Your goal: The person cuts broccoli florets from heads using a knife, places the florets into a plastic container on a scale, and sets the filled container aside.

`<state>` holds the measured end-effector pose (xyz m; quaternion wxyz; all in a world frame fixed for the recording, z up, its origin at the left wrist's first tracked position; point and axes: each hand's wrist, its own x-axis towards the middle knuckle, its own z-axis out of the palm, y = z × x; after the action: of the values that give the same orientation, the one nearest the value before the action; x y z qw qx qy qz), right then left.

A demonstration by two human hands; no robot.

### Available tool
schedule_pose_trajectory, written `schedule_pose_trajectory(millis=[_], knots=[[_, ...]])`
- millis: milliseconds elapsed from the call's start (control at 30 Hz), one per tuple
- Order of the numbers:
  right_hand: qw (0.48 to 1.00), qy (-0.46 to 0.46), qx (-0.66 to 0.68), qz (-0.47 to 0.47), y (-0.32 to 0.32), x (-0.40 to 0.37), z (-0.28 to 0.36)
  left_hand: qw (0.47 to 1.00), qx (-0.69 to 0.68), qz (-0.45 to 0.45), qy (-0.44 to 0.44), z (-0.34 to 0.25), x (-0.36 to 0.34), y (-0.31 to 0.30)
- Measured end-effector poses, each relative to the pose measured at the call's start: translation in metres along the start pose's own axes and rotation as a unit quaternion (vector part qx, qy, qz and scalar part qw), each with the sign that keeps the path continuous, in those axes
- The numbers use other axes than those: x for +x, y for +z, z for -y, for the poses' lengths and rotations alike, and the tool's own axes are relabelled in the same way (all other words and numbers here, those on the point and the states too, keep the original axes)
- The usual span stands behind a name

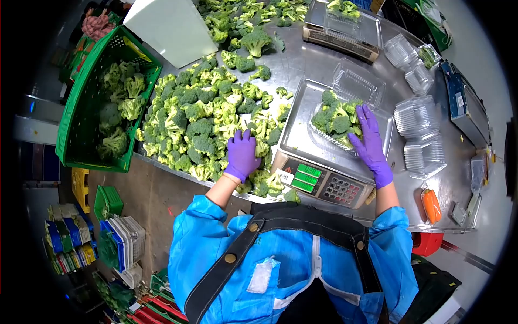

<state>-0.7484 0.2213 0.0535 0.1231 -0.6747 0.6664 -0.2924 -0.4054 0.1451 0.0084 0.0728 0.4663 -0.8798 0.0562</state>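
Note:
My left hand point(241, 155), in a purple glove, presses down into a big pile of broccoli florets point(205, 116) on the steel table; whether it grips a floret is hidden. My right hand point(371, 143), also gloved, rests with spread fingers against broccoli in an open clear clamshell box point(345, 102). That box sits on the pan of a digital scale point(324, 181) with green display digits.
A green crate point(86, 113) with broccoli heads hangs at the table's left edge. Stacks of empty clear boxes point(421, 140) stand to the right, a second scale point(340, 32) at the back. An orange tool point(431, 205) lies near the right front edge.

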Motion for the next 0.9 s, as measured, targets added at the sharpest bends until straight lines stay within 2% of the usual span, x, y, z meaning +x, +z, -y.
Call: schedule_pose_trajectory(millis=[67, 100, 133, 167, 200, 267, 300, 367, 433, 500, 533, 567, 600, 633, 700, 767, 800, 867, 900], knots=[[0.999, 0.017, 0.038, -0.011, 0.002, -0.002, -0.006, 0.968, -0.063, 0.242, -0.017, 0.006, 0.031, -0.023], [0.992, 0.032, 0.093, -0.074, 0.003, -0.004, -0.009, 0.955, -0.14, 0.254, -0.067, 0.013, 0.052, -0.037], [0.978, 0.046, 0.148, -0.137, 0.002, -0.005, -0.01, 0.975, -0.17, 0.134, -0.058, 0.024, 0.065, -0.02], [0.978, 0.046, 0.147, -0.138, 0.001, -0.008, -0.009, 0.977, -0.205, 0.045, -0.042, 0.031, 0.083, -0.005], [0.972, 0.072, 0.145, -0.172, -0.001, -0.013, -0.007, 0.979, -0.189, 0.07, -0.044, 0.039, 0.103, 0.004], [0.962, 0.101, 0.14, -0.211, -0.001, -0.02, -0.003, 0.992, -0.102, 0.048, -0.061, 0.057, 0.137, 0.061], [0.949, 0.108, 0.184, -0.231, 0.001, -0.023, -0.003, 0.996, -0.054, 0.047, -0.057, 0.061, 0.148, 0.08], [0.932, 0.114, 0.225, -0.259, 0.002, -0.027, -0.001, 0.984, -0.093, 0.109, -0.101, 0.069, 0.158, 0.103], [0.919, 0.145, 0.261, -0.258, 0.0, -0.034, -0.002, 0.985, -0.129, 0.063, -0.095, 0.075, 0.163, 0.11], [0.917, 0.149, 0.251, -0.272, 0.001, -0.043, -0.009, 0.964, -0.248, -0.024, -0.091, 0.083, 0.171, 0.102], [0.902, 0.173, 0.276, -0.285, 0.002, -0.048, -0.015, 0.895, -0.41, -0.002, -0.175, 0.078, 0.167, 0.088], [0.885, 0.194, 0.302, -0.297, 0.003, -0.05, -0.019, 0.767, -0.613, -0.012, -0.187, 0.08, 0.168, 0.083], [0.883, 0.195, 0.304, -0.299, 0.003, -0.05, -0.02, 0.615, -0.765, 0.004, -0.19, 0.077, 0.166, 0.063], [0.88, 0.196, 0.306, -0.306, 0.003, -0.051, -0.019, 0.435, -0.88, 0.021, -0.187, 0.075, 0.16, 0.042], [0.874, 0.199, 0.313, -0.313, 0.003, -0.051, -0.013, 0.256, -0.951, 0.062, -0.16, 0.065, 0.145, 0.018], [0.874, 0.178, 0.332, -0.306, 0.006, -0.044, 0.002, 0.172, -0.971, 0.1, -0.131, 0.048, 0.128, 0.006], [0.873, 0.182, 0.33, -0.311, 0.009, -0.041, 0.01, 0.166, -0.969, 0.102, -0.152, 0.035, 0.122, 0.001], [0.893, 0.126, 0.314, -0.297, 0.014, -0.036, 0.031, 0.151, -0.964, 0.102, -0.194, 0.001, 0.111, -0.016], [0.914, 0.087, 0.276, -0.284, 0.017, -0.037, 0.039, 0.149, -0.962, 0.131, -0.189, -0.016, 0.107, -0.026]])
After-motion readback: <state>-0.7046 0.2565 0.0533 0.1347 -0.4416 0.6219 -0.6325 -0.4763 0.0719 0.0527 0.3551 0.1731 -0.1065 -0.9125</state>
